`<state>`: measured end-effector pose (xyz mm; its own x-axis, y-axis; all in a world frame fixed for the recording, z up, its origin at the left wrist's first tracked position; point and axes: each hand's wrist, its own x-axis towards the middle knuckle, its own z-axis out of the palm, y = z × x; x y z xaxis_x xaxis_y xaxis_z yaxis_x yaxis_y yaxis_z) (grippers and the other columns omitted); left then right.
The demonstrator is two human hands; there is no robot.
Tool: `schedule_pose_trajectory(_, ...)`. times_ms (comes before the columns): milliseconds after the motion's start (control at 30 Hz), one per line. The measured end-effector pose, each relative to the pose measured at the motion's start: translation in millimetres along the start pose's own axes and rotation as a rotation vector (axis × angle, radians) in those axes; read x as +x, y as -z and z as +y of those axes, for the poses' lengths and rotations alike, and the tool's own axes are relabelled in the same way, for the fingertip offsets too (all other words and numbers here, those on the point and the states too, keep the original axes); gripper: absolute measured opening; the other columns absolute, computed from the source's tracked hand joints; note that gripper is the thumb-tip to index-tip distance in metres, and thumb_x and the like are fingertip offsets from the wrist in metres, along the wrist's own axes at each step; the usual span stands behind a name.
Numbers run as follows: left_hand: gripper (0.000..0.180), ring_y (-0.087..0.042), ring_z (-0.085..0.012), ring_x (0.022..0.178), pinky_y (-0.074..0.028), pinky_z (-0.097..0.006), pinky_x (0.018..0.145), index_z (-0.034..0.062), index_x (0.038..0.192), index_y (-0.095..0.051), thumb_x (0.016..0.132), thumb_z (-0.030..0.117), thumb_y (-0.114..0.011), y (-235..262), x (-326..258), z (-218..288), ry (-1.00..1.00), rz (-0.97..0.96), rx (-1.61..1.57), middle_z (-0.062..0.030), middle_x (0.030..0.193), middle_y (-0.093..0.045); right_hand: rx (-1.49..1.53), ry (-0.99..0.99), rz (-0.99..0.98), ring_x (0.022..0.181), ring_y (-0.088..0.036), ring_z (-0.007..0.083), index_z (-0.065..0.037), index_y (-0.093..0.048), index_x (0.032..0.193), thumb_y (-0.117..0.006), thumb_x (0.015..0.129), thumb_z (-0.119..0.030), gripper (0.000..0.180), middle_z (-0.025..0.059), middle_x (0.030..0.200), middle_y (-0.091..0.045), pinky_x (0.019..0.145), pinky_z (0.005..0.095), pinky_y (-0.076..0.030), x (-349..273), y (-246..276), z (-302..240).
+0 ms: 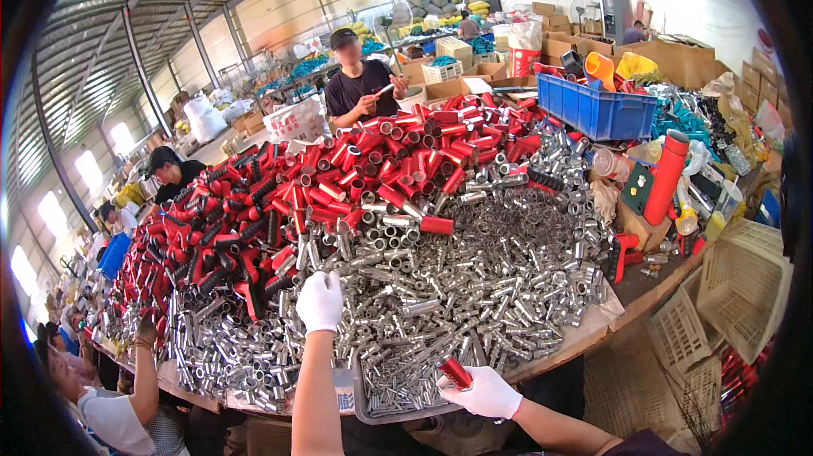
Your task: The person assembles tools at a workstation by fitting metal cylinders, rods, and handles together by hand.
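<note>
My right hand [481, 393], in a white glove, is closed round a short red tube [455, 372] with a dark, metal-rimmed end. It is held over the front edge of a grey tray [366, 405] full of small metal pins. My left hand [320, 304], also gloved, reaches into the pile beside upright silver sleeves [342, 244]. Its fingers are drawn together, and whatever lies between them is hidden. Ahead of both hands spreads a heap of small silver metal fittings [406, 274]. Behind it rises a mound of red tubes [415, 155].
Red-and-black handles [229, 227] are heaped at the left. On the right stand a blue crate [597, 109], a tall red cylinder [666, 176] and beige plastic baskets [745, 287]. A co-worker [364, 88] stands across the table; another co-worker's arm [146, 371] reaches in at lower left.
</note>
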<state>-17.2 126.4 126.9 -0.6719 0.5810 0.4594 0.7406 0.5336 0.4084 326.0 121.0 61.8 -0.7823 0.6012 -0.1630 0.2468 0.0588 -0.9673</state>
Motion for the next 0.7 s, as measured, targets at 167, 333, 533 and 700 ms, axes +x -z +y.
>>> schedule_pose_trajectory(167,0.047,-0.066,-0.0433,0.084,-0.05,-0.052,0.076,0.0053,0.075,-0.067,0.093,0.047,-0.054,2.6,1.6,3.8,0.059,-0.12,0.021,-0.0231,0.083,-0.068,0.023,-0.065,-0.016,0.083,-0.069,0.016,-0.003,-0.07,0.109,-0.073,0.088,-0.031,0.035,0.0097,0.088,-0.073,0.082,0.0307,-0.052,-1.5,1.7,-1.3)
schedule_pose_trajectory(333,0.032,-0.067,-0.0392,0.083,-0.051,-0.047,0.077,0.0029,0.083,-0.067,0.088,0.035,-0.067,-20.2,8.7,-36.9,0.14,-0.01,-0.346,-0.0183,0.083,-0.07,0.015,0.062,0.023,0.053,-0.052,0.004,-0.009,-0.07,0.109,-0.073,0.09,-0.024,0.025,-0.0051,0.065,-0.058,0.052,0.0239,-0.043,-7.0,-3.8,-3.4)
schedule_pose_trajectory(533,0.031,-0.067,-0.0401,0.084,-0.051,-0.049,0.078,0.0031,0.084,-0.064,0.091,0.033,-0.061,4.7,-2.4,-7.9,0.04,0.019,0.024,-0.0196,0.088,-0.07,0.115,-0.126,-0.02,0.053,-0.053,0.0049,-0.008,-0.07,0.11,-0.073,0.09,-0.025,0.027,-0.0047,0.064,-0.057,0.053,0.0246,-0.044,-14.8,-0.3,-12.8)
schedule_pose_trajectory(700,0.04,-0.068,-0.0367,0.079,-0.053,-0.047,0.078,0.0015,0.08,-0.065,0.096,0.036,-0.054,-8.2,25.0,-22.3,0.484,-0.189,-0.649,-0.0207,0.085,-0.07,0.01,-0.032,0.033,0.08,-0.069,0.0146,-0.003,-0.07,0.107,-0.073,0.088,-0.029,0.032,0.0085,0.085,-0.072,0.079,0.0308,-0.053,-1.8,2.5,9.4)
